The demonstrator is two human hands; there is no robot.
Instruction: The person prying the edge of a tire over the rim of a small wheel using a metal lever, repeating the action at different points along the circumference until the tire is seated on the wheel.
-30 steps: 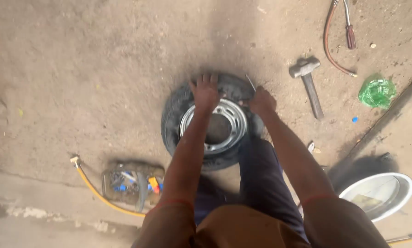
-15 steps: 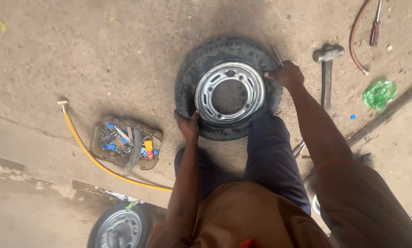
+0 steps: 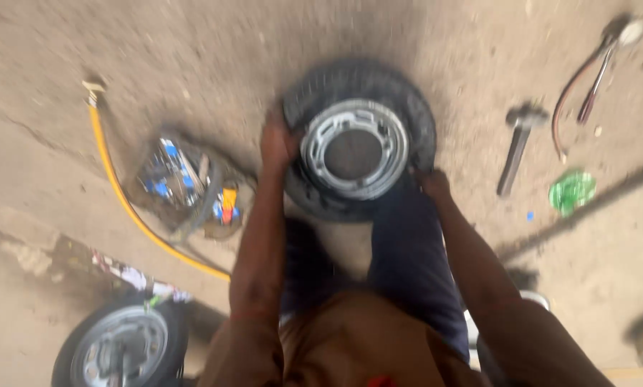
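Floor (image 3: 192,50): dusty bare concrete
Middle: small tyre (image 3: 359,136) on its rim
Left: yellow hose (image 3: 124,201), tray of bits (image 3: 185,183)
Right: hammer (image 3: 516,147), green wad (image 3: 572,190)
Near left: second wheel (image 3: 121,344)

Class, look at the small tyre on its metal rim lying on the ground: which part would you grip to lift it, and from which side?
Probably grip the rubber sidewall of the tyre at two opposite edges, coming from above. It lies flat, rim face up, and the left hand and right hand already hold it that way.

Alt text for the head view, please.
Both bare hands, left hand and right hand, grip opposite sides of a small black tyre on a silver metal rim lying on the sandy concrete floor.
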